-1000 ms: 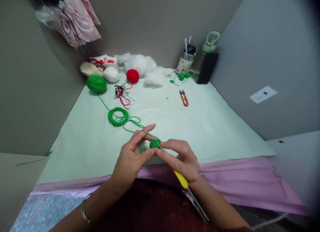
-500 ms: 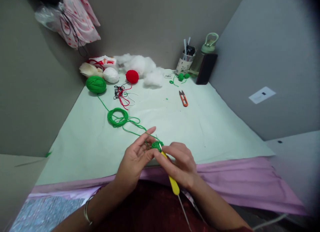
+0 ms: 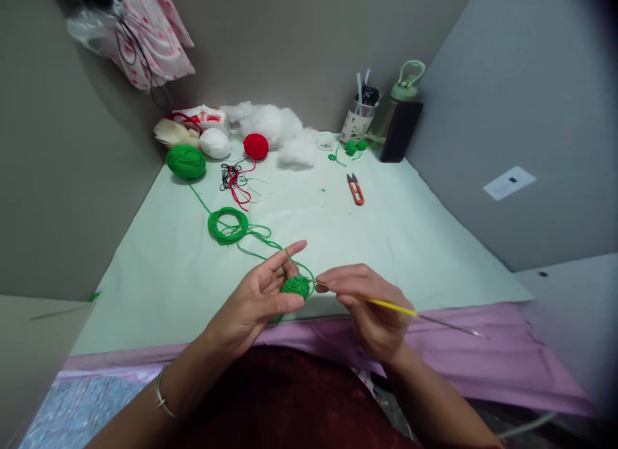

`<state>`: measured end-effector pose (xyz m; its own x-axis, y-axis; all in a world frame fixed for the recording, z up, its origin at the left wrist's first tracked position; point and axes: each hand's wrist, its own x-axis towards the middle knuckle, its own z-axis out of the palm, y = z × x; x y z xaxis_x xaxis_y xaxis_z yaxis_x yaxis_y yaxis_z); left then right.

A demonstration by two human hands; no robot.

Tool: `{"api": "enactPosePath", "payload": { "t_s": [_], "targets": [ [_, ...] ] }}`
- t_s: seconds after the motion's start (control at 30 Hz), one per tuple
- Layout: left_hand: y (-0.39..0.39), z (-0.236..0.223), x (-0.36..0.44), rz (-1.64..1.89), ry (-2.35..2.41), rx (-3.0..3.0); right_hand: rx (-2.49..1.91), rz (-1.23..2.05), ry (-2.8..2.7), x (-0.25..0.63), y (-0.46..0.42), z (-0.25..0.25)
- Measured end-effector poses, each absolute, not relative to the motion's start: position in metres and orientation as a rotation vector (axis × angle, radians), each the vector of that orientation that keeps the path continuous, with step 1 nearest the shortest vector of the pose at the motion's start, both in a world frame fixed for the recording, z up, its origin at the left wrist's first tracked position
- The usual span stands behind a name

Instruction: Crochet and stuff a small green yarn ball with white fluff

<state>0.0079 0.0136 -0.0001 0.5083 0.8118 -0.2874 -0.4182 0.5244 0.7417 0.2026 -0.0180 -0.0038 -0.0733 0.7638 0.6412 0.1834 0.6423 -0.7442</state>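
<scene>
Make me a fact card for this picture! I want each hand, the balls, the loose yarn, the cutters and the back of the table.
Left hand: holds a small, rounded green crocheted piece
Right hand: holds a thin metal hook with a yellow handle
Balls: green yarn ball, red yarn ball, white ball
Loose yarn: green ring-shaped coil
Cutters: orange-handled metal snips, lying down
Back: fluffy white stuffing, green-lidded bottle

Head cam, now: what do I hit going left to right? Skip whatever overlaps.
Green yarn ball → green yarn coil → green crocheted piece → orange-handled snips → dark phone-like slab → white wall plate.
</scene>
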Motion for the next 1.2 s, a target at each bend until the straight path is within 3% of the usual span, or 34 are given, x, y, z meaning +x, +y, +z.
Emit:
{"api": "enactPosePath", "payload": {
  "t_s": [0.47,0.77,1.2],
  "targets": [
    [0.021,-0.008,0.003,0.667,0.506,0.685,-0.794,1.113,-1.29,0.212,-0.009,-0.011],
    [0.02,-0.013,-0.003,0.766,0.689,0.923,-0.85,1.383,-0.843,0.196,-0.009,-0.012],
    [0.017,-0.02,0.007,0.787,0.661,0.855,-0.824,1.446,-0.64,0.186,-0.009,-0.019]
  ]
}}
